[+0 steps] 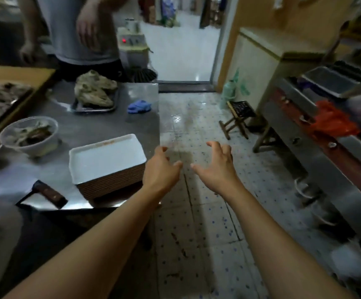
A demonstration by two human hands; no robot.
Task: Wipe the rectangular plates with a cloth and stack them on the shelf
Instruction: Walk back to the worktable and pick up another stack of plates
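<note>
A stack of several rectangular plates, white inside with brown ribbed sides, stands at the near right corner of the steel table. The top plate has an orange smear along its far rim. My left hand hovers just right of the stack, fingers spread and loosely bent, holding nothing. My right hand floats over the tiled floor a little further right, fingers also spread and empty. A blue cloth lies crumpled near the table's far right edge.
A cleaver lies at the table's front edge. A bowl of scraps and a tray with a brownish lump sit further back. Another person stands behind the table. A folding stool and steel counter line the right side.
</note>
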